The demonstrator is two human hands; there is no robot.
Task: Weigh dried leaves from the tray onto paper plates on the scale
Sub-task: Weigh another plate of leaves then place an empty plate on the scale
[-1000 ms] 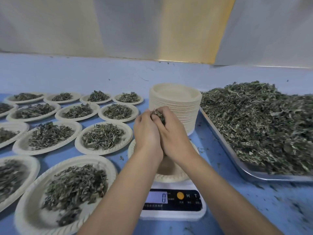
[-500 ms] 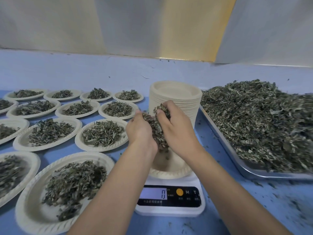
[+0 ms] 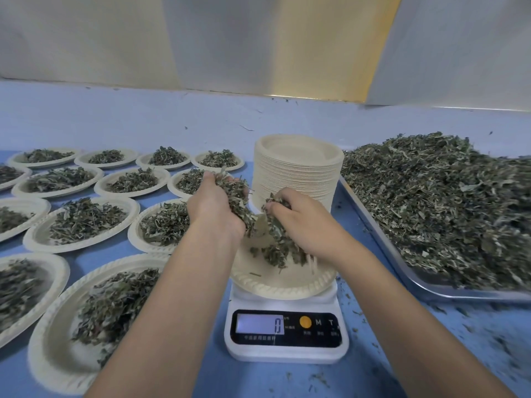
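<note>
A white digital scale (image 3: 286, 334) stands near the table's front, its display reading 0. On it sits a paper plate (image 3: 275, 285) with some dried leaves (image 3: 275, 254) falling into it. My left hand (image 3: 214, 208) and my right hand (image 3: 304, 219) hover just above the plate, a small gap between them. Each hand cups a clump of dried leaves, and leaves spill down from both. A metal tray (image 3: 425, 285) heaped with dried leaves (image 3: 442, 208) lies to the right of the scale.
A tall stack of empty paper plates (image 3: 298, 170) stands right behind the scale. Several filled paper plates (image 3: 83, 222) cover the blue table (image 3: 178, 377) on the left. Leaf crumbs litter the table at the right front. A wall closes the back.
My hands, pressed together over the plate one second ago, have drawn apart. The leaves held between them now drop onto the plate.
</note>
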